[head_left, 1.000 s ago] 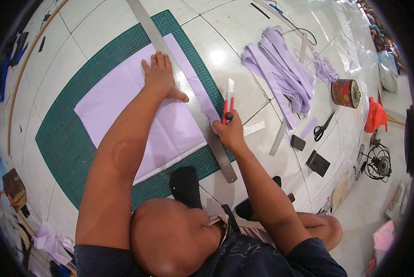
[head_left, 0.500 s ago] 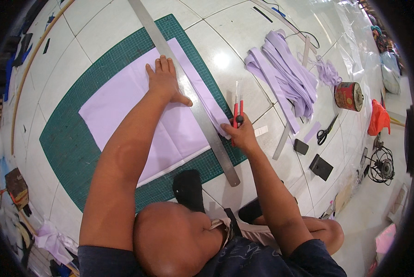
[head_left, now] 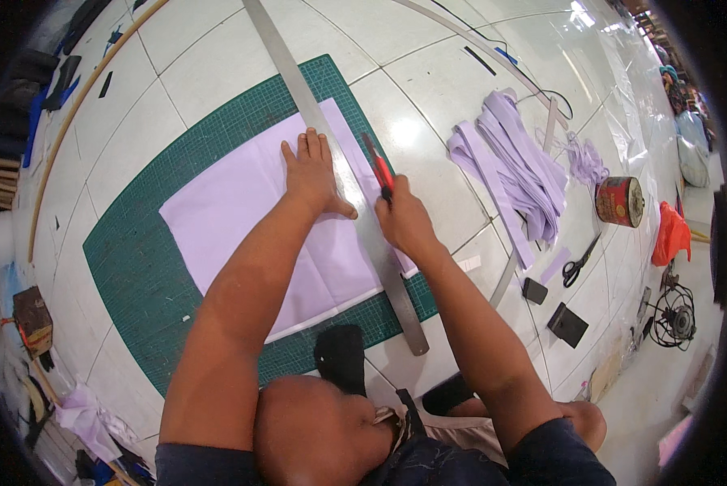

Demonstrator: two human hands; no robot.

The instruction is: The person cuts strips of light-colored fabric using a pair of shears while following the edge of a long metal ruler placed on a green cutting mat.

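Note:
A light purple cloth (head_left: 234, 202) lies on a green cutting mat (head_left: 136, 271), with a long metal ruler (head_left: 392, 292) laid slantwise across its right part. My left hand (head_left: 311, 178) presses flat with spread fingers on the cloth, and its thumb reaches onto the ruler. In my right hand (head_left: 409, 219) is a red utility knife (head_left: 382, 172), its blade pointing away from me. That hand is just right of the ruler, over the narrow part of cloth beyond the ruler's edge. Whether the blade touches the cloth, I cannot tell.
Folded purple fabric strips (head_left: 521, 174) lie right of the mat. Near them are a round red tin (head_left: 620, 202), black scissors (head_left: 578, 263) and two small black objects (head_left: 567, 325). An orange-red plastic bag (head_left: 671, 233) sits farther right. My black-socked foot (head_left: 341, 356) is at the mat's near edge.
My right hand with the knife has moved away from me along the ruler, from the cloth's near corner. My left hand stays on cloth and ruler. The whole view has shifted slightly.

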